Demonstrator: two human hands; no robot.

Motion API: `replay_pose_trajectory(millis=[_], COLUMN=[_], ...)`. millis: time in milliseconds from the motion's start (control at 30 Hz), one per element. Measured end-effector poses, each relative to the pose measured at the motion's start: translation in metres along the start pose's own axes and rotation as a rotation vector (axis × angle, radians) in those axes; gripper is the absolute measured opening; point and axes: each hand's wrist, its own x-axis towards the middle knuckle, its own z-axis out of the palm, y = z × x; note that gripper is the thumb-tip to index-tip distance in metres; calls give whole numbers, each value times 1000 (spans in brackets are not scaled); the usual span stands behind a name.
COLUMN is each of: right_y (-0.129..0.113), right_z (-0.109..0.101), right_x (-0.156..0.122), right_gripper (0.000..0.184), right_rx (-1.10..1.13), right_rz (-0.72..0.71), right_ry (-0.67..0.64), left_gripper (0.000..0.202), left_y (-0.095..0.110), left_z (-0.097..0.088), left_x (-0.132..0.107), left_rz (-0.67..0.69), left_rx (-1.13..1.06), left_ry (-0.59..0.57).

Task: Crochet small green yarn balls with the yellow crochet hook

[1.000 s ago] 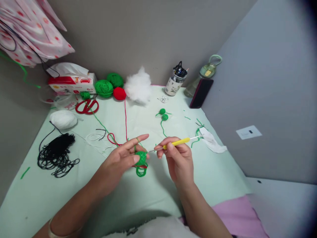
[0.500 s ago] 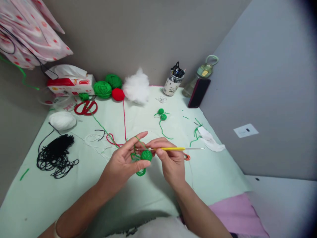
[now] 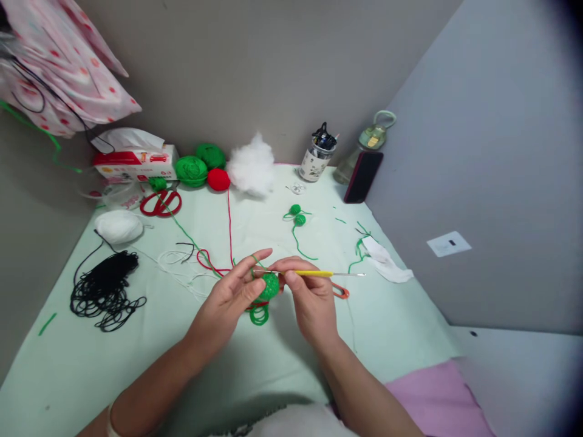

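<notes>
Well, beyond the hook [image 3: 314,274], a jar [image 3: 313,164] holds pens [image 3: 324,139].

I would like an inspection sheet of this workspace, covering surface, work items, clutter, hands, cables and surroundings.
Surface: pale green table cover, small green scrap at left.
Work items: round green yarn piece; yellow-handled hook across its top.
Clutter: black yarn, white yarn ball, red scissors, red yarn ball, white stuffing.
Hands: left hand holds the green piece; right hand grips the hook.
Cables: thin black cord at upper left; cable or yarn, cannot tell.
Surroundings: grey wall behind; spotted pink cloth at upper left; phone before bottle at back right.
</notes>
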Motion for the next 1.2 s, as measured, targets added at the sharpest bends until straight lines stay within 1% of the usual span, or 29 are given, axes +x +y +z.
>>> replay_pose_trajectory(millis=[67, 233, 300, 367, 433, 467, 533, 600, 633, 667, 700, 733, 833, 867, 900, 967, 1000, 1067, 1133, 1200], right_y=[0, 0, -2, -5, -7, -7, -7, -7, -8, -9, -11, -14, -24, -26, -27, -27, -26, -24, -23, -22], right_z=[-1, -5, -4, -2, 0, 0, -1, -4, -5, -7, -8, -10, -12, -13, -12, -9, -6, 0, 4, 5], right_x=[0, 0, 1, 1, -1, -3, -9, -14, -16, -17, -16, -15, -8, -6, -3, -1, 0, -1, -2, -3], right_gripper=[11, 12, 15, 15, 14, 16, 26, 38, 42, 44, 42, 37, 16, 13, 13, 16, 15, 12, 11, 14], right_rx=[-4, 18, 1, -53, -153, -239, -482, -721, -785, -793, -753, -677, -358, -255, -164, -56, -51, -109, -183, -235], right_rz=[9, 41, 31, -14, -113, -189, -399, -604, -664, -686, -662, -603, -335, -243, -160, -61, -50, -103, -169, -197], right_ry=[25, 62, 68, 52, 24, 10, -9, -25, -33, -39, -41, -30, 60, 85, 95, 59, 33, 1, 3, 10], left_gripper=[51, 39, 38, 37, 40, 44, 50, 50, 47, 44, 41, 40, 36, 36, 36, 41, 45, 49, 50, 48], left_y=[-1, 1, 2, 3, 3, 4, 3, 3, 3, 3, 3, 4, 9, 10, 11, 12, 12, 11, 9, 7], left_z=[-2, -3, -3, -1, 3, 5, 11, 17, 18, 19, 19, 18, 13, 11, 11, 13, 14, 17, 17, 17], left_x=[1, 2, 2, 1, 1, 0, 0, -1, -2, -3, -4, -5, -6, -7, -7, -8, -9, -10, -10, -9], left_rz=[-2, 10, 23, 23, 20, 25, 28, -16, -53, -95, -132, -156, -148, -132, -118, -103, -95, -73, -42, -23], left_rx=[-1, 44, 62, 47, 3, -23, -86, -178, -231, -279, -317, -341, -337, -320, -298, -248, -221, -164, -109, -74], left_ry=[-13, 35, 58, 60, 60, 73, 111, 119, 104, 80, 54, 32, -5, -4, 2, 20, 34, 62, 91, 118])
